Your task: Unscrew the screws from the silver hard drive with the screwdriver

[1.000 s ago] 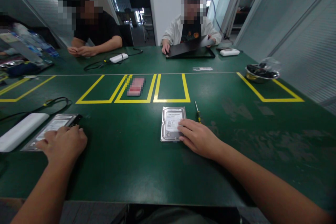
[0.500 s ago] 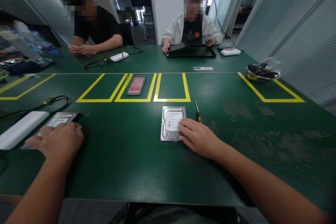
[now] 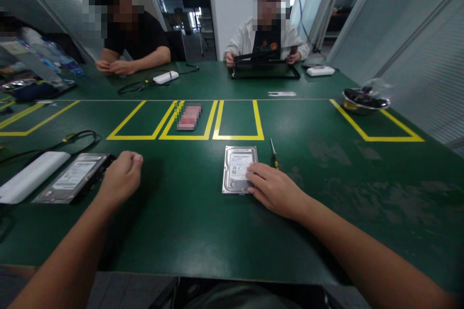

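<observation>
My right hand (image 3: 273, 188) lies flat on the lower right corner of a silver hard drive (image 3: 237, 166) that rests on the green table (image 3: 188, 217). A small screwdriver (image 3: 273, 154) lies just right of that drive. My left hand (image 3: 121, 176) is curled into a loose fist above the table, holding nothing that I can see. It hovers just right of a second hard drive (image 3: 74, 178) sitting in a dark frame. A white oblong box (image 3: 31, 176) lies left of that second drive.
Yellow tape boxes (image 3: 237, 120) mark the table's middle; a pink item (image 3: 188, 117) lies in one. A metal bowl (image 3: 365, 100) stands far right. A black cable (image 3: 76, 137) loops at left. Two people sit across; one holds a black panel (image 3: 264, 65).
My left hand lifted off the left hard drive, moved right and closed into a fist. My right hand stayed on the middle drive. The person opposite raised the black panel.
</observation>
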`<move>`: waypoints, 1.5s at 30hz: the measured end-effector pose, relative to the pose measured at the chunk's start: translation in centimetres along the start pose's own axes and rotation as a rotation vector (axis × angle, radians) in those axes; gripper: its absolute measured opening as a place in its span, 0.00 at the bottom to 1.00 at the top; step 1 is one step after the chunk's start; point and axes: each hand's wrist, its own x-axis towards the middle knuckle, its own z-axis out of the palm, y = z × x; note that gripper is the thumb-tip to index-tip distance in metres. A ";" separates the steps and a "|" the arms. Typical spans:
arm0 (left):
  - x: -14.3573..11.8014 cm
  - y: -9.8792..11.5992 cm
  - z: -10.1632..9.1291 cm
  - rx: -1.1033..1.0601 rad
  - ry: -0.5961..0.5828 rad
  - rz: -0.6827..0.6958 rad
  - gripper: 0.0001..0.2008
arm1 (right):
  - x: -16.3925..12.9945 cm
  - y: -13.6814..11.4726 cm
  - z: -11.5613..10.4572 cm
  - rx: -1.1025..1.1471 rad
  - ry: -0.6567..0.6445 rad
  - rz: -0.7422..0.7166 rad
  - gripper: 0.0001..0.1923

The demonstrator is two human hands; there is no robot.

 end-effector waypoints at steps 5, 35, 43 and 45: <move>-1.8 5.9 1.7 -0.633 -0.093 0.203 0.14 | 0.0 0.0 0.0 -0.009 0.004 -0.006 0.16; -4.2 13.7 9.3 -1.164 -0.121 0.345 0.04 | -1.0 1.0 -2.2 -0.016 -0.098 0.027 0.23; -5.3 13.9 8.9 -1.018 -0.086 0.448 0.05 | -1.0 1.1 -2.1 -0.020 -0.109 0.028 0.24; -5.6 13.9 9.0 -0.953 -0.054 0.491 0.05 | -1.0 1.1 -2.1 -0.018 -0.107 0.025 0.25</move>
